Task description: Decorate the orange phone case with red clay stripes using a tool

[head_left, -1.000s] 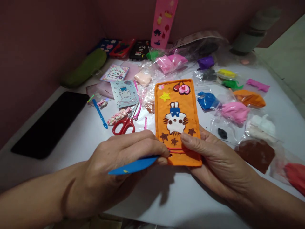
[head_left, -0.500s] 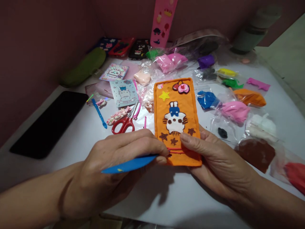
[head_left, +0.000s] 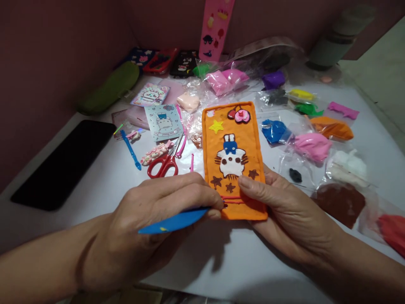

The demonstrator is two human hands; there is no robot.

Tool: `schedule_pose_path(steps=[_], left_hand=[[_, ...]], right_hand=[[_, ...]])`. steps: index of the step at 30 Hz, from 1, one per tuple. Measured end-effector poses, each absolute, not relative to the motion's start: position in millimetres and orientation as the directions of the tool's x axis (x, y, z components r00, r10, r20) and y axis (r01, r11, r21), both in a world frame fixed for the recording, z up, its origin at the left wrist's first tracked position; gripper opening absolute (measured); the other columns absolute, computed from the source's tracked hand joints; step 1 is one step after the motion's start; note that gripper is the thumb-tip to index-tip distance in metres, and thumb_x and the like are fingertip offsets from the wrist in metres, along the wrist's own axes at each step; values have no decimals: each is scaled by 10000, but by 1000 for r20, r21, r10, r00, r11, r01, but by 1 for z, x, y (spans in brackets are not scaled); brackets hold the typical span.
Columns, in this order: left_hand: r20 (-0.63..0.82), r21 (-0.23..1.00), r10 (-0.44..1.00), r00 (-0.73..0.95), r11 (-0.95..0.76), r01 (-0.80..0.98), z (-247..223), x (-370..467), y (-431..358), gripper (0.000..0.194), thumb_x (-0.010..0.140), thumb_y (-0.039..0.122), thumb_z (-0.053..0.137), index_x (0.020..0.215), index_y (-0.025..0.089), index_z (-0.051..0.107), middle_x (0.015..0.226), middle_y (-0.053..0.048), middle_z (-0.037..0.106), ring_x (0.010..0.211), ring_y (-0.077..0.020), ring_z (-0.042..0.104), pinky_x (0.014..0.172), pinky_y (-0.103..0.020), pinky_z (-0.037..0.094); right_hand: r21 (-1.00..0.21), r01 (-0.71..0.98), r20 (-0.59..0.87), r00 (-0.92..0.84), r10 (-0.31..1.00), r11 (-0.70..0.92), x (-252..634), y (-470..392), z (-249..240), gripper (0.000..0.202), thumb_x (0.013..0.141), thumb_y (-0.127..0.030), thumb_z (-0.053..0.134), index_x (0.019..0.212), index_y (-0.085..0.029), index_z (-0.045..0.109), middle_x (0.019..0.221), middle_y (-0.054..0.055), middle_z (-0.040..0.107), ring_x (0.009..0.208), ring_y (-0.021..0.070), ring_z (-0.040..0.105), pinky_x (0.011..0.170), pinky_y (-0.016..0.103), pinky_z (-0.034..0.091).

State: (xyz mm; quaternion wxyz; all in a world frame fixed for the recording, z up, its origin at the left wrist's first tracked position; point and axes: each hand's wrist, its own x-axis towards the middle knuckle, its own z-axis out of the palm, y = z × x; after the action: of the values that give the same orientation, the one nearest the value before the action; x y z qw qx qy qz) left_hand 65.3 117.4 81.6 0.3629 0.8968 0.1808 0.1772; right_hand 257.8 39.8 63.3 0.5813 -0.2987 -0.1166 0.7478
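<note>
My right hand is closed around the lower right of an orange clay-covered phone case, thumb on its front. The case bears a white upside-down cat figure in blue clothes, a yellow star, several brown stars, and a pink and red cherry-like shape. A thin red strip crosses it near the bottom. My left hand pinches a blue plastic clay tool whose wide blade points back left. Its tip is hidden by my fingers at the case's lower left edge.
Red-handled scissors, a blue stick tool and a printed card lie behind my left hand. A black phone is at left. Bagged coloured clay, including blue and brown, spreads along the right. A bottle stands behind.
Both hands keep their grips. The blue tool's wide end has dipped slightly, and the case has shifted a touch left in view.
</note>
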Motion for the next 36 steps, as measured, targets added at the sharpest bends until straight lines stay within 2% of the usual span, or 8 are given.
schedule_pose_path(steps=[4, 12, 17, 27, 36], left_hand=[[205, 709, 453, 867, -680, 187, 82, 65, 117, 157, 1033, 281, 450, 1010, 255, 603, 892, 30, 705, 739, -91, 665, 679, -143, 477], [220, 668, 473, 853, -710, 222, 87, 63, 118, 147, 1003, 184, 475, 1039, 276, 584, 908, 22, 718, 760, -108, 692, 631, -166, 485], [208, 686, 426, 881, -705, 179, 84, 62, 119, 184, 986, 149, 450, 1062, 260, 575, 918, 15, 709, 754, -102, 675, 643, -161, 472], [195, 727, 427, 883, -667, 162, 83, 62, 119, 193, 980, 137, 452, 1066, 239, 591, 928, 21, 680, 796, -75, 663, 677, -130, 446], [197, 710, 394, 898, -689, 147, 80, 60, 120, 161, 992, 159, 436, 1058, 246, 554, 940, 28, 670, 770, -82, 648, 653, -140, 440]], right_hand=[[-535, -787, -315, -151, 937, -307, 258, 40, 62, 251, 923, -111, 680, 1172, -143, 674, 1157, 85, 750, 997, 203, 735, 872, 299, 610], [-538, -784, -322, -147, 935, -309, 260, 41, 61, 250, 906, -123, 705, 1146, -187, 677, 1108, 55, 763, 1036, 218, 727, 937, 369, 594], [-526, -792, -324, -151, 934, -310, 259, 39, 61, 264, 912, -110, 697, 1160, -197, 667, 1104, 44, 764, 1013, 200, 735, 928, 345, 597], [-539, -782, -321, -152, 935, -313, 259, 40, 61, 240, 917, -136, 700, 1150, -192, 682, 1084, 42, 771, 978, 184, 739, 956, 326, 577], [-496, -814, -289, -174, 941, -303, 258, 41, 59, 294, 922, -87, 679, 1193, -197, 663, 1079, 39, 772, 983, 186, 741, 889, 304, 604]])
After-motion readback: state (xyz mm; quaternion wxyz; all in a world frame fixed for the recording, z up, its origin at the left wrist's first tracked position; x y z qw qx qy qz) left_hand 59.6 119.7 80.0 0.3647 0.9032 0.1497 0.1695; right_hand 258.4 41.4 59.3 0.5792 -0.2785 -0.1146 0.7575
